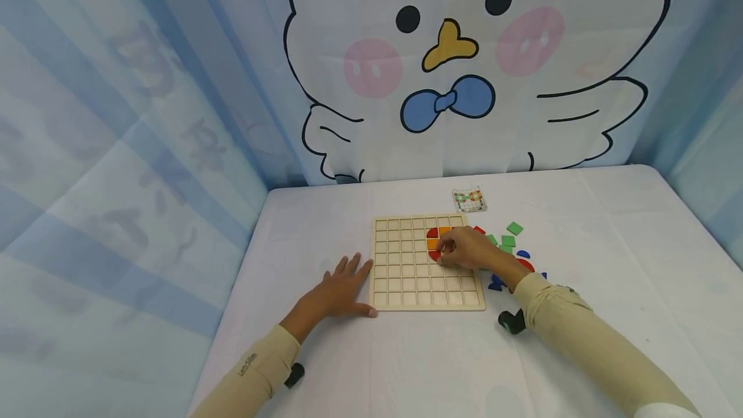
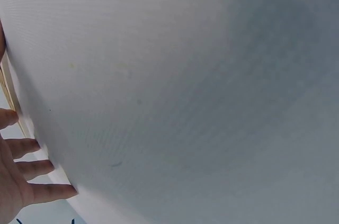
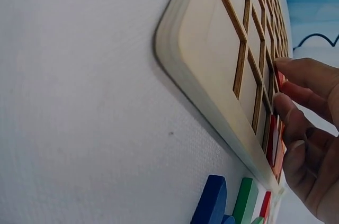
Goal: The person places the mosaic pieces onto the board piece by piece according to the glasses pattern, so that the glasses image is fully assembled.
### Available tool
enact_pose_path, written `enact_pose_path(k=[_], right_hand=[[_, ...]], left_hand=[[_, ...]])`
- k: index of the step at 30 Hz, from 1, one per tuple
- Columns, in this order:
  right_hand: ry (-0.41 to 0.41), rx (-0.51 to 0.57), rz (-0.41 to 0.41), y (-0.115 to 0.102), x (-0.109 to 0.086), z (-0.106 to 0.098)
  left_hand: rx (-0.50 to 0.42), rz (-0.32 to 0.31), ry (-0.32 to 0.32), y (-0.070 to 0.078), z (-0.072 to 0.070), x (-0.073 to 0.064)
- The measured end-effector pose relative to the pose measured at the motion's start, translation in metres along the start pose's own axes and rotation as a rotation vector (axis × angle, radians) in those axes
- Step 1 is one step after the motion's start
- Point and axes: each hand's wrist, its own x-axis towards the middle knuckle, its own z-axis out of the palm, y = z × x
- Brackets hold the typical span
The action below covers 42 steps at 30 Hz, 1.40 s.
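A square wooden grid board [image 1: 400,281] lies on the white-covered table. Spread flat at its left edge is my left hand [image 1: 339,292], with the thumb and index finger touching or very near the rim; the left wrist view shows its straight fingers [image 2: 34,168]. Over the upper right part of the board, my right hand [image 1: 473,247] pinches a red piece [image 3: 280,77] between thumb and finger, down at the grid. Red and orange pieces, among them an orange square [image 1: 433,244], sit in nearby cells. The hand hides part of this group.
Loose green squares [image 1: 515,228], blue pieces [image 1: 496,283] and a red piece [image 1: 525,264] lie right of the board, partly under my right forearm. A small pattern card [image 1: 469,200] lies beyond the board. A printed curtain [image 1: 371,140] hangs behind the table.
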Motion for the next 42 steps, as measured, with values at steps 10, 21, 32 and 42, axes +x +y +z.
enact_pose_path(k=[10, 21, 32, 42], right_hand=[[-0.019, 0.077, -0.115, 0.006, -0.008, -0.008], [0.038, 0.216, -0.012, 0.043, -0.024, -0.043], [0.073, 0.12, 0.048, 0.077, -0.044, -0.056], [-0.098, 0.125, 0.078, 0.087, -0.074, -0.059]], left_hand=[[0.003, -0.008, -0.003, 0.003, -0.002, -0.001], [0.015, -0.008, 0.016, 0.002, -0.001, 0.0], [0.017, -0.004, 0.025, 0.0, 0.003, 0.002], [0.002, 0.003, 0.018, 0.002, 0.001, -0.001]])
